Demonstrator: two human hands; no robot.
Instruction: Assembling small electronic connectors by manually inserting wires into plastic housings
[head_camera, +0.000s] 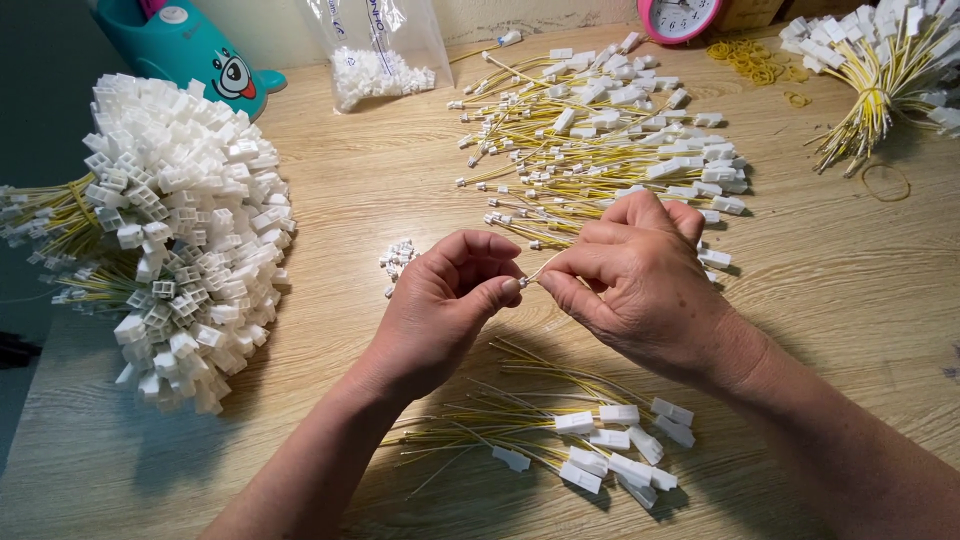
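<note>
Head view: hands (545, 290) meet fingertip-to-fingertip, pinching yellow wire (543, 268).

You have two hands at work, your left hand (445, 300) and your right hand (635, 275), pinching one thin wire (540, 268) between them. Around them lie four groups of yellow wire leads with white connectors: a big bundle (170, 230) at left, a loose spread (610, 140) ahead, a tied bundle (880, 70) at far right, and a small pile (590, 445) nearest you, showing about nine connectors. One clear bag (380, 50), one pink clock (680, 15), one teal holder (190, 50).
</note>
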